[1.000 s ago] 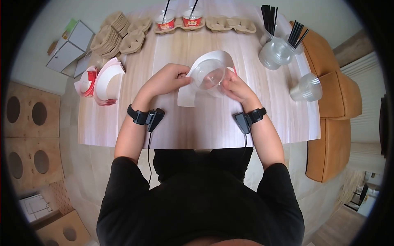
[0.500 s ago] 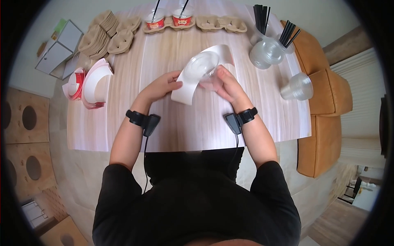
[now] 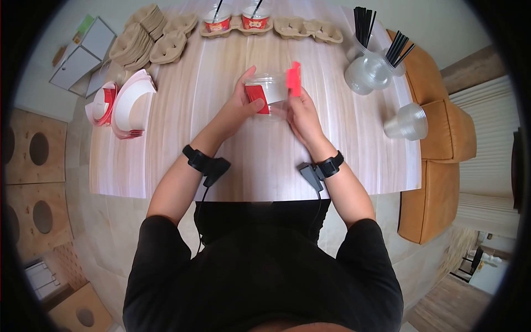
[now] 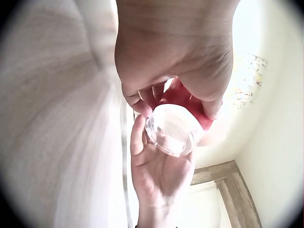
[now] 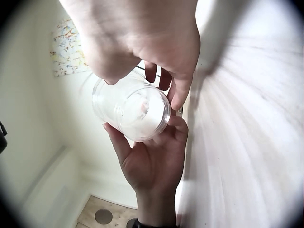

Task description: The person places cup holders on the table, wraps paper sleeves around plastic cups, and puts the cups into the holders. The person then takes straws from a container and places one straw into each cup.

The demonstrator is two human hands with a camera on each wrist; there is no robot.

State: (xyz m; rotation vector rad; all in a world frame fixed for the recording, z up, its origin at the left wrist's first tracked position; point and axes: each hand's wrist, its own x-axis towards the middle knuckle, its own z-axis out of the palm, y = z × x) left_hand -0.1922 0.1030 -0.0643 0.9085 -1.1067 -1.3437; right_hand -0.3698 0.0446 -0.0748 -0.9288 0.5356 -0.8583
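Observation:
Between the two hands, above the table, is a clear plastic cup (image 3: 270, 80) lying roughly upright in the head view. A paper cup sleeve (image 3: 256, 98), red outside and white inside, curves round its far side. My left hand (image 3: 241, 104) holds the sleeve against the cup, thumb on the red face. My right hand (image 3: 305, 117) grips the cup's other side, beside the sleeve's raised red end (image 3: 294, 80). The left wrist view shows the round end of the cup (image 4: 172, 130) over the right palm. In the right wrist view, the left hand (image 5: 154, 164) supports the cup from the opposite side.
Stacked paper sleeves (image 3: 133, 108) lie at the left, with cardboard cup carriers (image 3: 133, 47) behind. Two lidded cups with straws sit in a carrier (image 3: 235, 26) at the back. Black straws (image 3: 363, 26), clear lids (image 3: 378, 71) and stacked plastic cups (image 3: 406, 122) stand at the right.
The sleeve was a loose, white-side-up strip beneath the cup. Now it bends round the cup with its red side showing, and the left hand has moved in onto it. The cup has turned.

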